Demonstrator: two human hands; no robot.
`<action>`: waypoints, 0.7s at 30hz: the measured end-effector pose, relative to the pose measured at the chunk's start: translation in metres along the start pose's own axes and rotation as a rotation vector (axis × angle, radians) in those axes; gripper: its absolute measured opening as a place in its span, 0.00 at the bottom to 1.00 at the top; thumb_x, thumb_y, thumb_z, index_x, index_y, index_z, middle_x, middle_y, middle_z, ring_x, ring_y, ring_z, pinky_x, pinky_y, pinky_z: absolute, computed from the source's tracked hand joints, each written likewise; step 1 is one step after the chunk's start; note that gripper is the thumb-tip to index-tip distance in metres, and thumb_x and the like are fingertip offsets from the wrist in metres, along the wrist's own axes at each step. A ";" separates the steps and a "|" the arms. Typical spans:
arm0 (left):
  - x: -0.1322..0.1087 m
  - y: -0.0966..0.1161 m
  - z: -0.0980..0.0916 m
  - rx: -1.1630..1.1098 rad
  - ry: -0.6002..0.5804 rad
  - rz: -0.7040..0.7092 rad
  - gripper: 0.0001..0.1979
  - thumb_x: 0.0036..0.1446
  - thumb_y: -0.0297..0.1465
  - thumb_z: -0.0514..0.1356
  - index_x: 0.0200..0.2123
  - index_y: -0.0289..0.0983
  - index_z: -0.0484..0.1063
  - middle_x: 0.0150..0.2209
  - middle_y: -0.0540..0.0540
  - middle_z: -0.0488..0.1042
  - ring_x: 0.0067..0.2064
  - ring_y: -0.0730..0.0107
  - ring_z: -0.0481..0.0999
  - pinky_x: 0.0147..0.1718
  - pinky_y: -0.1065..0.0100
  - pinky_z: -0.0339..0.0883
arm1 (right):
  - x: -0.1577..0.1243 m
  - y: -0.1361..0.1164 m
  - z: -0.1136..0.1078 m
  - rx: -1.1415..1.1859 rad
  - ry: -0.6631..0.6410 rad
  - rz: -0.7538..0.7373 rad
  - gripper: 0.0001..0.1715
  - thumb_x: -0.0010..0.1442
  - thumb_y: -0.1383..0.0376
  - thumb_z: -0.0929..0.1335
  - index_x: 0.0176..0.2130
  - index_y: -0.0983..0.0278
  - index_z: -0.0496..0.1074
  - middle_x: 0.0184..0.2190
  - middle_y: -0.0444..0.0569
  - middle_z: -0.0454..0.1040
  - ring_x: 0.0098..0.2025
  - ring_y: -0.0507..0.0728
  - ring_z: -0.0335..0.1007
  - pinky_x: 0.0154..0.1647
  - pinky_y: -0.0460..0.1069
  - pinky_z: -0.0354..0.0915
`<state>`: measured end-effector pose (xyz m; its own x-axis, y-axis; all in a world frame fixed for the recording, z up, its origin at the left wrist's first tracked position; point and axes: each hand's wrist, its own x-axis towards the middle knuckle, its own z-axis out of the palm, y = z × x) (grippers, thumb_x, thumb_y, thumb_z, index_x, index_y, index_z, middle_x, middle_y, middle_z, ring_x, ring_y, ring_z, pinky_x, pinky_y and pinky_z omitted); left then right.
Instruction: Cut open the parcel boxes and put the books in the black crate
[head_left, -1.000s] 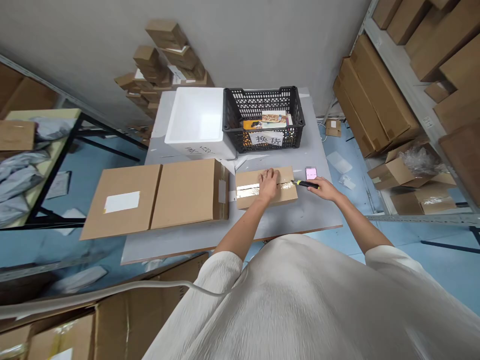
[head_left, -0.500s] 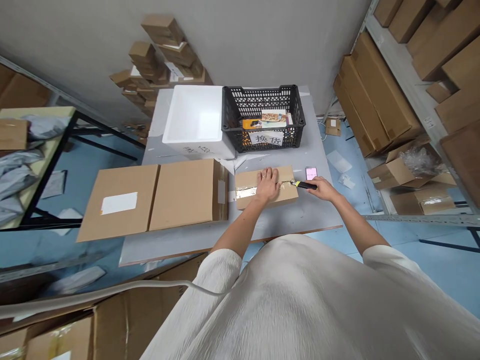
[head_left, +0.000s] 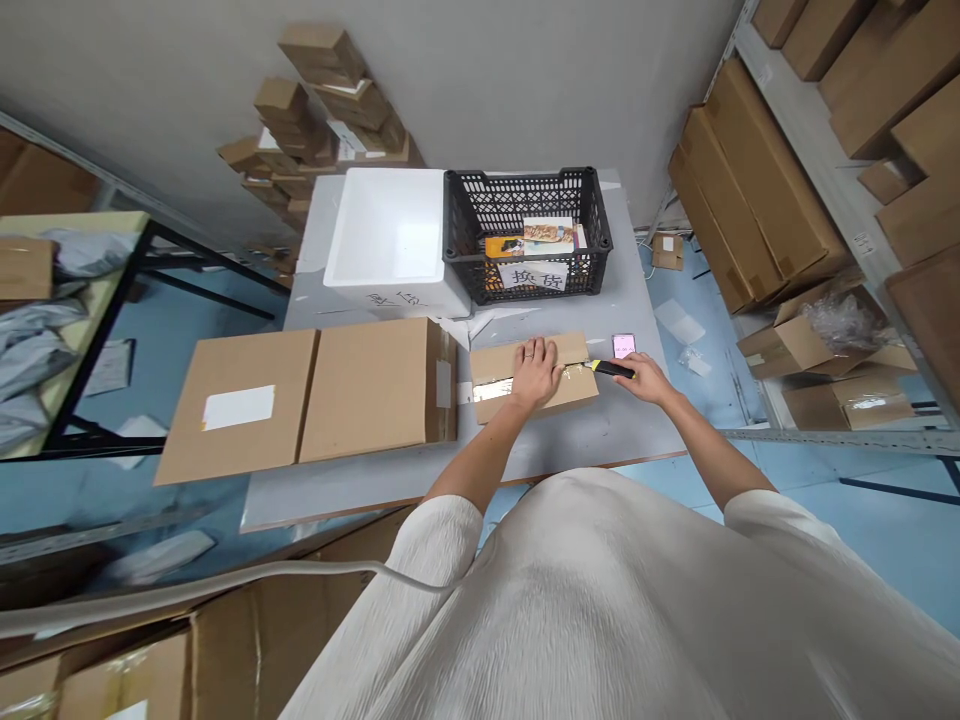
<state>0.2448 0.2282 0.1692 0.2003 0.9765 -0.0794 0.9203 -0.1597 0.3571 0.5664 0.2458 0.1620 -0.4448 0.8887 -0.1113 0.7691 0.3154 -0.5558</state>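
Observation:
A small cardboard box (head_left: 534,378) lies flat on the grey table (head_left: 600,430), with clear packing tape (head_left: 491,388) along its top seam. My left hand (head_left: 537,373) rests flat on the box, fingers spread, over the taped seam. My right hand (head_left: 643,378) grips a yellow-and-black utility knife (head_left: 612,368), whose tip touches the tape near the box's right end. A smartphone (head_left: 623,346) with a pink screen lies on the table just beyond the knife.
Behind the box stand a black plastic crate (head_left: 525,235) holding papers and a white foam box (head_left: 390,230). A large flat cardboard box (head_left: 300,395) lies to the left. Brown cartons fill shelves at right and stack against the wall.
The knife tip has shifted slightly right along the tape. My left hand has slid slightly toward me on the box. The view has tilted a little.

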 end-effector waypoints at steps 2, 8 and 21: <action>0.000 0.000 0.000 0.004 -0.004 -0.007 0.35 0.78 0.44 0.48 0.81 0.37 0.60 0.83 0.29 0.59 0.85 0.39 0.52 0.80 0.37 0.42 | -0.001 0.004 0.002 -0.007 0.023 0.002 0.30 0.75 0.51 0.72 0.70 0.53 0.80 0.58 0.57 0.82 0.62 0.72 0.74 0.67 0.64 0.69; -0.001 0.001 -0.001 -0.006 -0.014 -0.015 0.35 0.77 0.43 0.49 0.81 0.38 0.60 0.83 0.29 0.57 0.85 0.39 0.52 0.81 0.36 0.41 | -0.002 0.013 0.006 0.062 0.034 0.005 0.30 0.74 0.50 0.72 0.70 0.54 0.80 0.60 0.57 0.83 0.64 0.71 0.74 0.68 0.65 0.69; -0.006 -0.001 0.005 -0.026 0.012 -0.017 0.35 0.77 0.43 0.49 0.81 0.37 0.60 0.83 0.29 0.57 0.85 0.39 0.51 0.81 0.35 0.41 | 0.004 0.037 -0.033 0.059 0.232 0.096 0.33 0.74 0.45 0.70 0.68 0.58 0.80 0.60 0.61 0.82 0.61 0.75 0.73 0.69 0.68 0.67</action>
<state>0.2446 0.2217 0.1647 0.1801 0.9808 -0.0746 0.9145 -0.1391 0.3800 0.6079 0.2715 0.1681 -0.2483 0.9684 0.0223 0.7715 0.2116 -0.6000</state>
